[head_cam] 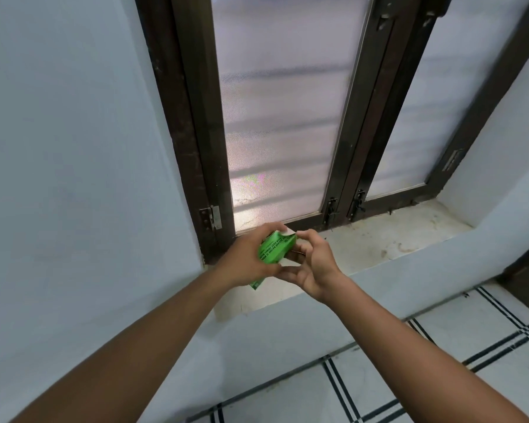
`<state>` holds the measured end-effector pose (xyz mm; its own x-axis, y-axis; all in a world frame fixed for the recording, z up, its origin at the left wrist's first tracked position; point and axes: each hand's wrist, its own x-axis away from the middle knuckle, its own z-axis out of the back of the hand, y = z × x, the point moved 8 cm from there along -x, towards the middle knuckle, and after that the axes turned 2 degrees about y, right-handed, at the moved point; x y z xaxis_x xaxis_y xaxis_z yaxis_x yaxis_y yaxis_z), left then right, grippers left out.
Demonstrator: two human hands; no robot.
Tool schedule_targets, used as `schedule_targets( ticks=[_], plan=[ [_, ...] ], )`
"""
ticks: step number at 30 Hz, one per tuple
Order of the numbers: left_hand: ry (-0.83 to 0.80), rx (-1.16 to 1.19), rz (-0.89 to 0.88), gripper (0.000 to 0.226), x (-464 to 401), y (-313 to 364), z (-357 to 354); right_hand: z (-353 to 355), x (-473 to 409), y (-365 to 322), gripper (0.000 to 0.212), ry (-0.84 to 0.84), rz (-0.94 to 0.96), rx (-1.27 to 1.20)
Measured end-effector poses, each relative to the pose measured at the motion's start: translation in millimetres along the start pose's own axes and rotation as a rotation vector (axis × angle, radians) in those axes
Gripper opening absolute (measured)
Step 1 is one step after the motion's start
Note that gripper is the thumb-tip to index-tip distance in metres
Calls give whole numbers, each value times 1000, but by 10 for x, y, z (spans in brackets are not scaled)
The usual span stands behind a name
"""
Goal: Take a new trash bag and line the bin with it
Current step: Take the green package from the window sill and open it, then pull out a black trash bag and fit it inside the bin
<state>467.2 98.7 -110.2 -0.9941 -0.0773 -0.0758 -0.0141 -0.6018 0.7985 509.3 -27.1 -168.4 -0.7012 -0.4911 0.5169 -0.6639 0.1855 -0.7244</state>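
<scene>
Both hands (248, 264) (313, 270) gripping crinkly green bag roll (274, 248), apparently.

Soft daylight through window (281, 117), edges warped

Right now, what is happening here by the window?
A person stands at the window sill and holds a green roll of trash bags in both hands. The left hand grips the roll, and the right hand pinches a small white tab at its top end, apparently to open it. No bag is pulled out yet, and no bin is in view.
</scene>
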Motion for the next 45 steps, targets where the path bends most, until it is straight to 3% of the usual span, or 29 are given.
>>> schedule_targets(
  ticks=[2, 4, 6, 9, 15, 19, 24, 28, 31, 32, 34, 36, 38, 42, 45],
  plan=[
    [-50, -158, -38, 74, -48, 107, 17, 92, -65, 62, 58, 49, -93, -45],
    [-190, -490, -113, 75, -128, 289, -22, 183, -125, 125, 55, 95, -165, -39],
    [-286, -849, -274, 72, -195, 556, -83, 232, -169, 164, 45, 111, -183, -48],
    [-331, -1140, -478, 64, -265, 838, -227, 232, -217, 195, 39, 110, -156, -133],
    [-314, -1229, -463, 62, -446, 953, -119, 322, -230, 133, 36, 161, -83, -252],
    [-291, -1174, -305, 63, -510, 698, 62, 433, -180, 35, 20, 175, -57, -221],
    [-202, -893, 63, 60, -397, -65, 51, 628, -79, 4, 19, 229, -77, -193],
    [-115, -791, 159, 66, -224, -566, -216, 577, -15, 85, 36, 94, -137, -203],
    [154, -715, 145, 62, -136, -725, -248, 503, -13, 121, 34, 6, -128, -187],
    [296, -609, 134, 52, -85, -697, -231, 470, -11, 127, 31, -14, -116, -163],
    [480, -155, 205, 32, 34, -669, -255, 400, -9, 137, 29, -42, -86, -102],
    [362, 467, 448, 28, 62, -704, -552, 338, -24, 162, 31, -46, -60, -21],
    [219, 800, 586, 27, 77, -664, -799, 310, -53, 196, 30, -3, -37, 101],
    [238, 882, 666, 21, 83, -679, -813, 324, -74, 140, 21, 136, 21, 414],
    [235, 901, 748, 25, 115, -746, -880, 324, -90, 104, 34, 149, 72, 504]
  ],
)
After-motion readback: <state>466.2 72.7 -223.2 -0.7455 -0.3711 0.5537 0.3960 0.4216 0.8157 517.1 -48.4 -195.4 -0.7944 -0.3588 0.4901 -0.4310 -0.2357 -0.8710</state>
